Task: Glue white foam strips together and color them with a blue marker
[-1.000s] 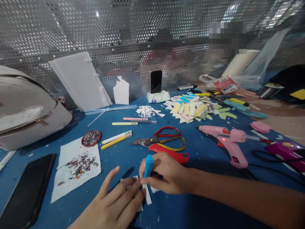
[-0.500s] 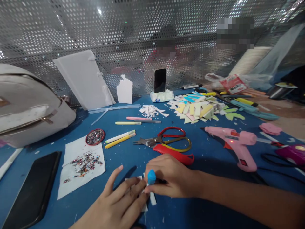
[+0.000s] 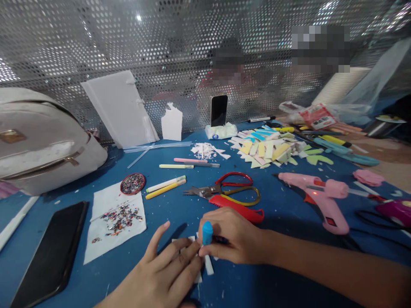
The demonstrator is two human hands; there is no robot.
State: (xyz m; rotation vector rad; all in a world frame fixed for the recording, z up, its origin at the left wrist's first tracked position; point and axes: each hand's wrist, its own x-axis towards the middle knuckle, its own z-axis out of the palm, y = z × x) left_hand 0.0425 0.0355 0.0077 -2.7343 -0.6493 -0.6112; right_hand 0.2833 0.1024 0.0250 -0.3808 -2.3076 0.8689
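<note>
My left hand (image 3: 167, 267) lies with fingers stretched over white foam-like pieces (image 3: 198, 277), pressing them on the blue table. Its thumb sticks out to the side. Right against its fingertips, my right hand (image 3: 233, 237) is closed around a slim tool with a blue end (image 3: 207, 233), which points up; its lower part is hidden by the fingers. From under the right hand a narrow white strip (image 3: 209, 265) shows. Just beyond that hand lie a red-handled cutter (image 3: 237, 208) and scissors with red and yellow handles (image 3: 208, 191).
A pink glue gun (image 3: 317, 196) lies at right. To the left are a black phone (image 3: 51, 252), a white cloth (image 3: 91, 244) with beads, and a bag (image 3: 48, 141). Pens (image 3: 166, 189) and a heap of paper offcuts (image 3: 266, 147) lie farther back, before a perforated metal panel (image 3: 154, 51).
More of the tool's blue end shows above my right hand. My left hand keeps its place on the white pieces. The whole view has shifted slightly.
</note>
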